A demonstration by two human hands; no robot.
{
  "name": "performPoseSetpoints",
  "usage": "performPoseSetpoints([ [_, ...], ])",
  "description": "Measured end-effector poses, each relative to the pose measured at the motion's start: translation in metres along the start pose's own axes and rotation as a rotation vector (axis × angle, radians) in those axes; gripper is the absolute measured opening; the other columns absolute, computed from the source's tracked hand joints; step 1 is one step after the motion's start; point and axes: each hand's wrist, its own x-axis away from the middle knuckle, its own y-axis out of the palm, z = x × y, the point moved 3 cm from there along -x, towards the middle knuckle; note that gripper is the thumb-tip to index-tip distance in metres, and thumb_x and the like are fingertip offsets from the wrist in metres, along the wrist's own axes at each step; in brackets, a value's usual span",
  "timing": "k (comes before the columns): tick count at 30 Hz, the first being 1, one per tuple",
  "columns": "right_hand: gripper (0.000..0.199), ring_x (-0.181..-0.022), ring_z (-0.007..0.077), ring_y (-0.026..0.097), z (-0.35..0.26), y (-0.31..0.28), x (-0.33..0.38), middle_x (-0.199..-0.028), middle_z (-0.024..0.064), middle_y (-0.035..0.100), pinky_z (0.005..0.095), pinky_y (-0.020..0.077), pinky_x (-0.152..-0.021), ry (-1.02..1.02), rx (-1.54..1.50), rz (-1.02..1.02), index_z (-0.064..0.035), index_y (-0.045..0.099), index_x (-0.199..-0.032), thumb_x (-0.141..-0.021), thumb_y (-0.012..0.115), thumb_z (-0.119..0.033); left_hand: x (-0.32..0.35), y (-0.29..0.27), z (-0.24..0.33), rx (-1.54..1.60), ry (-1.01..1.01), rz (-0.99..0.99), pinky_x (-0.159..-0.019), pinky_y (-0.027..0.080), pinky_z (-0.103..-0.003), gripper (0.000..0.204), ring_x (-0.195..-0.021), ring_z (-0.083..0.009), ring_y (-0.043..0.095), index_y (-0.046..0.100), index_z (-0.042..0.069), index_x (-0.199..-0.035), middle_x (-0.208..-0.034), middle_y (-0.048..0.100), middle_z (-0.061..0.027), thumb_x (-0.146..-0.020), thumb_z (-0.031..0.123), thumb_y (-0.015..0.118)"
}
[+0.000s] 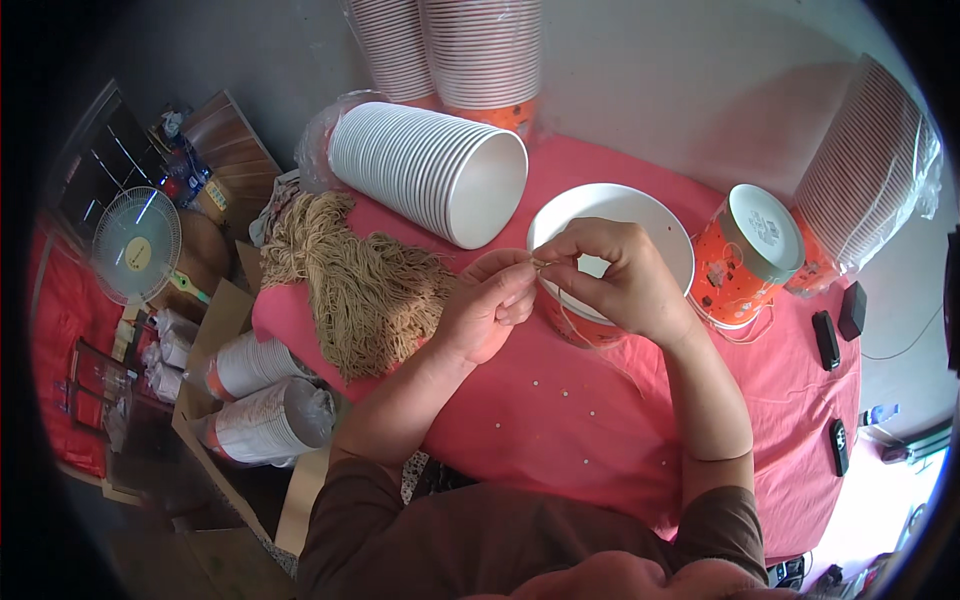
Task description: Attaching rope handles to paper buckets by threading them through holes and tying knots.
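My left hand (488, 308) and my right hand (625, 278) meet fingertip to fingertip, both pinching a thin tan cord (601, 349). A loose length of it hangs below my right hand and trails over the cloth. Right behind my hands stands an orange paper bucket (655, 208), its white inside facing up. My right hand covers part of its rim. To the left of my left hand lies a large heap of tan cords (375, 285). The exact spot where the fingertips grip is partly hidden.
Nested white buckets (400, 165) lie on the pink tablecloth (540, 460); more stacks (480, 55) stand behind and at right (865, 160). An upturned orange bucket (735, 265) has a cord by it. White bits dot the cloth. Black objects (826, 340) line the right edge. A carton (215, 400) stands left.
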Motion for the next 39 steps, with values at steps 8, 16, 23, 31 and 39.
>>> performPoseSetpoints([
  [8, 0.008, -0.074, 0.019, 0.069, -0.002, -0.001, 0.001, -0.083, 0.0107, 0.07, 0.031, 0.0542, -0.063, -0.164, 0.144, 0.06, 0.001, 0.07, -0.09, -0.082, 0.067, 0.001, 0.002, 0.004, 0.006, -0.249, 0.115, 0.146, -0.049, 0.028, -0.018, 0.013, -0.055, -0.0009, 0.038, 0.068, 0.003, -0.105, -0.07, 0.056, 0.0059, -0.093, 0.01, 0.066],
  [16, 0.008, -0.068, 0.0177, 0.065, -0.003, -0.002, 0.0, -0.076, 0.0078, 0.067, 0.0294, 0.0516, -0.052, -0.135, 0.243, 0.073, -0.0007, 0.068, -0.088, -0.08, 0.067, 0.0, 0.005, 0.009, 0.013, -0.57, 0.265, 0.175, -0.06, 0.038, -0.014, 0.013, -0.068, 0.0012, 0.05, 0.068, 0.0, -0.104, -0.078, 0.063, 0.0052, -0.094, 0.009, 0.066],
  [23, 0.01, -0.067, 0.0203, 0.064, -0.004, -0.001, 0.001, -0.073, 0.0084, 0.066, 0.0322, 0.052, -0.054, -0.317, 0.294, 0.097, -0.0013, 0.068, -0.087, -0.077, 0.07, 0.0, 0.005, 0.007, 0.015, -0.442, 0.156, 0.129, -0.056, 0.036, -0.016, 0.011, -0.064, 0.0015, 0.047, 0.067, 0.0, -0.101, -0.074, 0.059, 0.0066, -0.094, 0.008, 0.065],
  [31, 0.012, -0.072, 0.0223, 0.067, -0.004, 0.0, 0.001, -0.078, 0.0102, 0.069, 0.0323, 0.0536, -0.065, -0.127, 0.201, 0.02, 0.0002, 0.068, -0.088, -0.076, 0.068, 0.003, 0.006, 0.016, 0.015, -0.776, 0.335, 0.204, -0.052, 0.031, -0.017, 0.007, -0.06, 0.0016, 0.041, 0.065, 0.0, -0.097, -0.067, 0.052, 0.0083, -0.092, 0.006, 0.065],
  [39, 0.013, -0.075, 0.0182, 0.068, -0.002, -0.002, 0.001, -0.081, 0.0099, 0.07, 0.0308, 0.0536, -0.063, -0.048, 0.125, -0.003, 0.0006, 0.069, -0.091, -0.079, 0.066, 0.004, 0.007, 0.015, 0.02, -0.918, 0.427, 0.208, -0.054, 0.032, -0.017, 0.006, -0.061, 0.0018, 0.041, 0.064, 0.0, -0.095, -0.065, 0.05, 0.0091, -0.092, 0.006, 0.065],
])
